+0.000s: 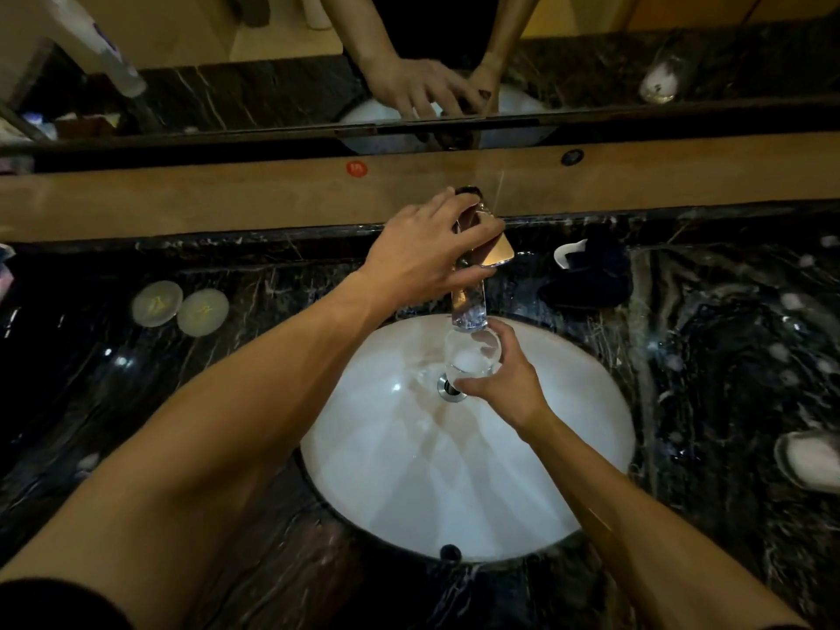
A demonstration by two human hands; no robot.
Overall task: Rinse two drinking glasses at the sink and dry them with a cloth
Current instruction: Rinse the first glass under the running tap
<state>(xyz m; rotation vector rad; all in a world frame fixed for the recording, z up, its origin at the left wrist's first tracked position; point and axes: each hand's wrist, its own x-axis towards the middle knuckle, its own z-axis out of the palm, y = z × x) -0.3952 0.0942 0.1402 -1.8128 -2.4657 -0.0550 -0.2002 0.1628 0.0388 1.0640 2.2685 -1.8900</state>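
Note:
My right hand (504,384) grips a clear drinking glass (472,354) and holds it upright under the chrome tap spout (468,306), above the drain of the white sink (409,470). My left hand (422,254) rests on the tap lever (493,252), fingers curled over it. A second glass (807,456) lies on its side on the dark marble counter at the far right. A dark cloth (591,275) sits behind the sink to the right of the tap.
Two round pale coasters (179,306) lie on the counter to the left of the sink. A wooden ledge (227,197) and a mirror run along the back. The drain (450,388) sits just left of the held glass.

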